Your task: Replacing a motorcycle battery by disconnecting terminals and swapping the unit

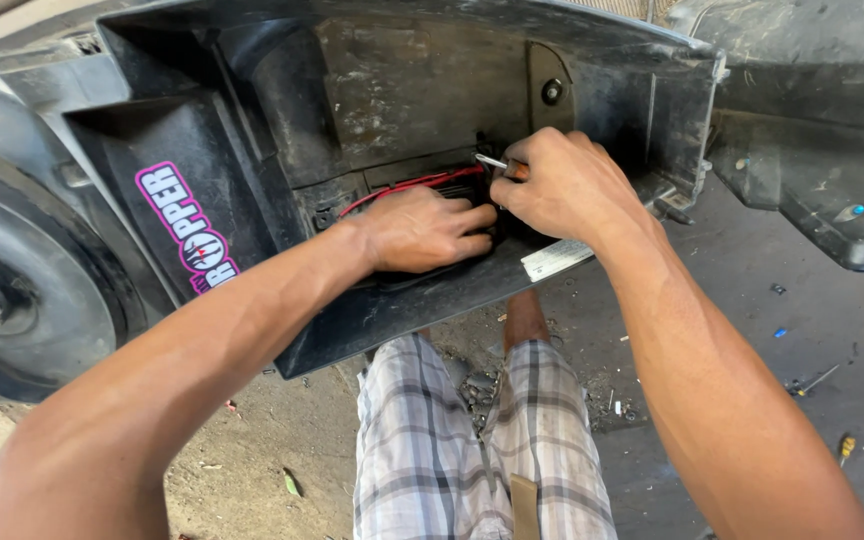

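Both my hands reach into the open black plastic compartment [402,90] of a scooter body. My left hand [422,230] lies palm down on a dark part at the compartment's bottom, fingers pressed against it, beside red wires [407,185]. My right hand [562,185] is closed around a screwdriver [497,163] with a metal shaft and an orange-brown handle; its tip points left into the recess just above my left fingers. What the tip touches is hidden.
A black wheel cover [12,290] with a pink sticker [187,230] beside it sits at the left. Another black body panel [812,150] lies at the right. Small tools [812,382] and bits litter the grey concrete floor. My plaid shorts [472,450] are below.
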